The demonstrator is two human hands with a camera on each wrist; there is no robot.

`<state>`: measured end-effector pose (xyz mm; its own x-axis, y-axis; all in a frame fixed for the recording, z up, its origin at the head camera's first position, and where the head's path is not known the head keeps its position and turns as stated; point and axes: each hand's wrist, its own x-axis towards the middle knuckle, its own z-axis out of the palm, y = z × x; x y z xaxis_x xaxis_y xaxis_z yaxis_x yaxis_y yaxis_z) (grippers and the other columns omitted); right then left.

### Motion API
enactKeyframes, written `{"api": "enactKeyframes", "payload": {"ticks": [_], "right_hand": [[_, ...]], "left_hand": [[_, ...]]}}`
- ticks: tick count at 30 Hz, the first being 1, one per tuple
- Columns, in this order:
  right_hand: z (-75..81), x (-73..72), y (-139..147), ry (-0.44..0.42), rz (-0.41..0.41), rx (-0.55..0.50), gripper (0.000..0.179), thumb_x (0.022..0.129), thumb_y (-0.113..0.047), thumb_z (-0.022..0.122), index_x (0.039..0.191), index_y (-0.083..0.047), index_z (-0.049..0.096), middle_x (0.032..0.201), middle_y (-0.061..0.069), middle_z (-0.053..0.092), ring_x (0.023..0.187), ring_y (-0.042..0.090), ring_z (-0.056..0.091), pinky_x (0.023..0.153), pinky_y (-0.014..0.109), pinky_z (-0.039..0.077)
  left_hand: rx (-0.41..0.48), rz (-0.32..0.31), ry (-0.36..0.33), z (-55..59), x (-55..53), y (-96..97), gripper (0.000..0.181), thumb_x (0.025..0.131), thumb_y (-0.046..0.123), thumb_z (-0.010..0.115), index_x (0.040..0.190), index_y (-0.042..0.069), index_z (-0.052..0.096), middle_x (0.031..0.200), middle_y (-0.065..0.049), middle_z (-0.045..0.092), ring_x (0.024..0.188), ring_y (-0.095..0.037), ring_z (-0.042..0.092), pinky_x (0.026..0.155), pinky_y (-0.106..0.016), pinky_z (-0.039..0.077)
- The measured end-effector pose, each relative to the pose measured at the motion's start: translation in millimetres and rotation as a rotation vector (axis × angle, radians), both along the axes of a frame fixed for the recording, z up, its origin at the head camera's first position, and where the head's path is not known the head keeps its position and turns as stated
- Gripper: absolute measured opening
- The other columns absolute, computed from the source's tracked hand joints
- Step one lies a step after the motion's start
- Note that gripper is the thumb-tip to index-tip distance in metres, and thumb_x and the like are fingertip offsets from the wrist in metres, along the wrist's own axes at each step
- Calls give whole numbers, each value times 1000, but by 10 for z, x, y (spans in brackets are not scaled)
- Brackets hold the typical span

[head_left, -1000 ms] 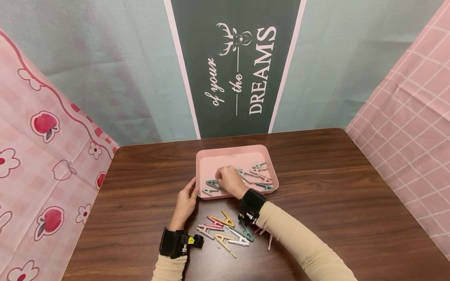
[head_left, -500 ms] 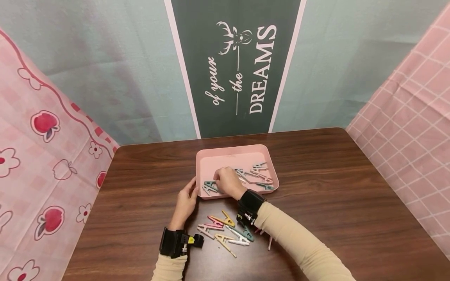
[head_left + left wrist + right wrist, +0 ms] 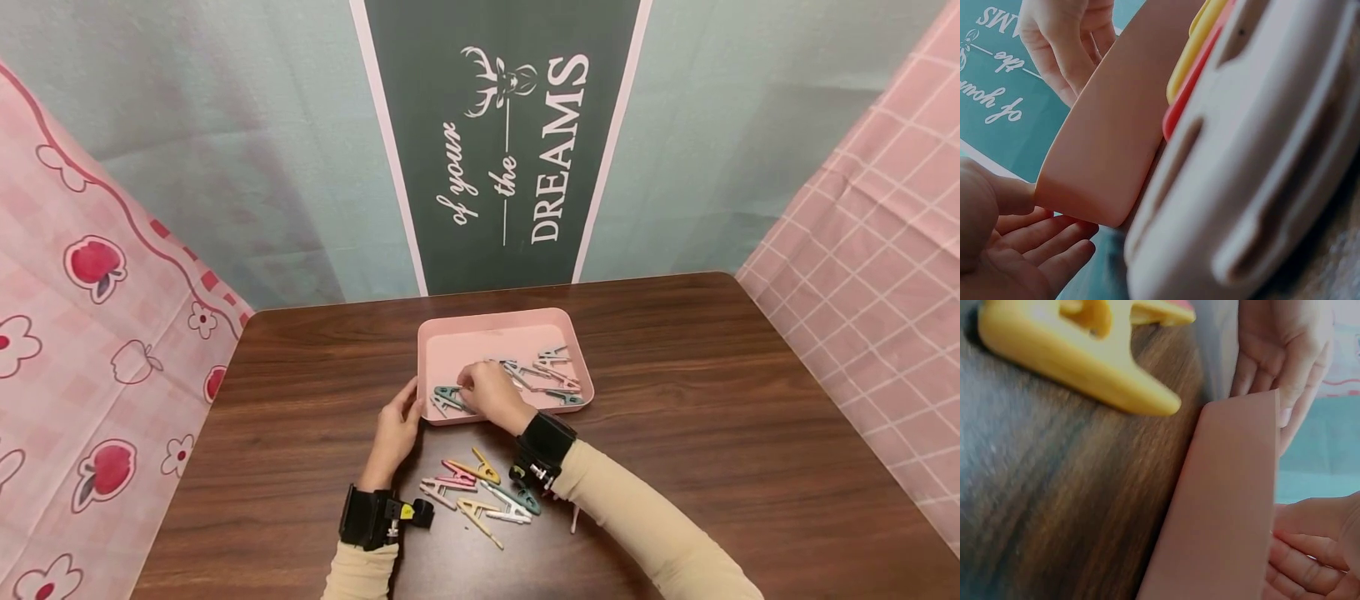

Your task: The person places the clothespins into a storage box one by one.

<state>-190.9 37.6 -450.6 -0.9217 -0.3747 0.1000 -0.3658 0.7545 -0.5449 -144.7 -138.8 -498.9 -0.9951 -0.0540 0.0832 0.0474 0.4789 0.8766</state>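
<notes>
In the head view my right hand (image 3: pixel 495 396) reaches over the near wall into the pink tray (image 3: pixel 480 325), fingers bent downward. Its fingertips are right at a dark green clothespin (image 3: pixel 447 392), which overlaps a pale clothespin (image 3: pixel 438 407) in the tray's near-left corner. Whether the fingers pinch the green one I cannot tell, since their tips are hidden. My left hand (image 3: pixel 395 429) steadies the tray's near-left corner from outside. In the left wrist view its thumb (image 3: pixel 1015 196) touches the rim, with straight fingers (image 3: pixel 1063 256) beside the wall.
Several clothespins (image 3: pixel 558 379) lie along the tray's right side. On the wooden table (image 3: pixel 675 358) in front of it are more: yellow (image 3: pixel 487 473), cream (image 3: pixel 471 508), white (image 3: pixel 510 516), pink (image 3: pixel 441 493) and green (image 3: pixel 528 500). My right forearm passes over others.
The dark green clothespin has shifted slightly down and left, now lying over the pale one. My right hand and wrist have eased a little to the right; my left hand stays put.
</notes>
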Motion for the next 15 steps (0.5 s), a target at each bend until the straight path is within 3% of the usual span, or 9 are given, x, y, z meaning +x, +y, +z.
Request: {"api": "enactKeyframes", "payload": {"ticks": [11, 15], "right_hand": [[99, 302, 94, 28, 5, -65, 14, 84, -11, 72, 96, -3, 73, 92, 11, 74, 84, 22, 70, 73, 35, 59], [121, 413, 112, 74, 27, -102, 15, 81, -10, 74, 94, -3, 73, 91, 10, 74, 83, 22, 70, 72, 33, 59]], "left_hand": [[18, 7, -12, 30, 20, -1, 42, 97, 3, 51, 138, -7, 46, 134, -29, 56, 126, -39, 54, 106, -51, 45], [21, 3, -13, 30, 20, -1, 42, 98, 3, 51, 139, -7, 46, 134, -30, 56, 126, -39, 55, 106, -50, 45]]}}
